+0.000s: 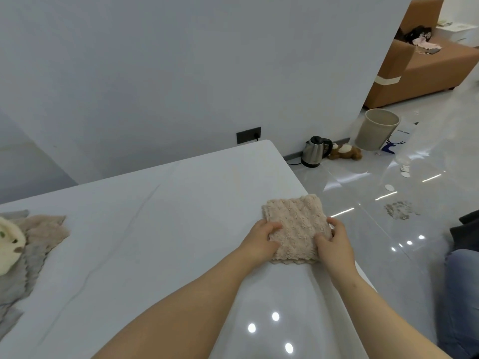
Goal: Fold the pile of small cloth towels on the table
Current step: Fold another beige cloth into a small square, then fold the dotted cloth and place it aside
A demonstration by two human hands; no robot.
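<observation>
From the head view, a folded towel lies flat on the white tabletop, close to the right edge. It is light pink-brown and fluffy, and it looks like a small square. Both hands are on it. The left hand holds the left side of the folded towel, with its fingers curled over the top and its thumb down by the edge. The right hand holds the right side, with its thumb lying on top and its fingers bent round the edge. The two bare arms reach out from the bottom of the view. Far away on the left side of the tabletop sits the pile of towels, well apart from the hands. The pile has grey and pink-brown cloths all crumpled up, and a cream towel with little dark spots lies on top. Past the tabletop, on the shiny floor by the wall, stands a silver kettle. A brown teddy bear lies just beside the kettle. A pale bin stands near the bear. A brown sofa is far back on the right, with some clothes on it. A dark wall socket shows just above the far corner of the tabletop.
</observation>
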